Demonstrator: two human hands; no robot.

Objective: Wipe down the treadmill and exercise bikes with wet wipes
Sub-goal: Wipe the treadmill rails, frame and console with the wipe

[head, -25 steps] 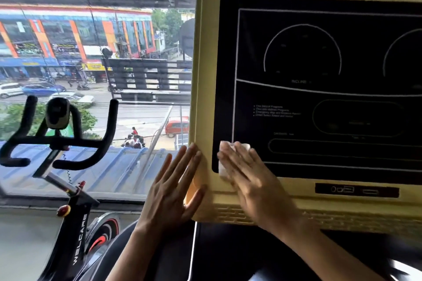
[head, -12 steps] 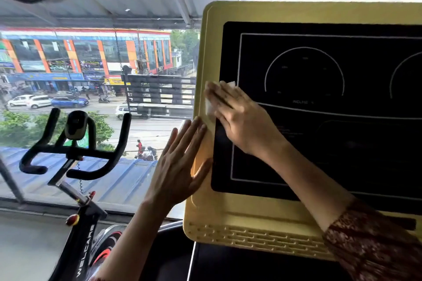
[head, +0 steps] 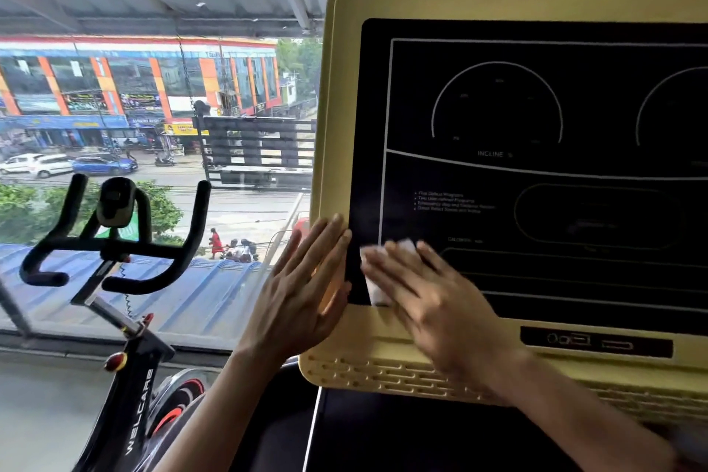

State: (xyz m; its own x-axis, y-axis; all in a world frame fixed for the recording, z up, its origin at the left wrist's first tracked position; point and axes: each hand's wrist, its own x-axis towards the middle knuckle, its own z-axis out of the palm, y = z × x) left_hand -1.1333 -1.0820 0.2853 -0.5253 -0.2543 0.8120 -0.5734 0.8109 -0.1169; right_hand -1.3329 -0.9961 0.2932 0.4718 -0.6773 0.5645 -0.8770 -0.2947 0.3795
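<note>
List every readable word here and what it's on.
"WELCARE": on the exercise bike frame.
"INCLINE": on the treadmill console panel, under the left dial.
The bulleted text on the panel and the shop signs across the street: too blurred to read.

right hand lower, wipe slid down

You've got a window on the left. Far through it: orange-and-blue building, blue car and white cars on the road. Nearer: trees, a person in red, blue roof. Dark slatted panel right of the building.
</note>
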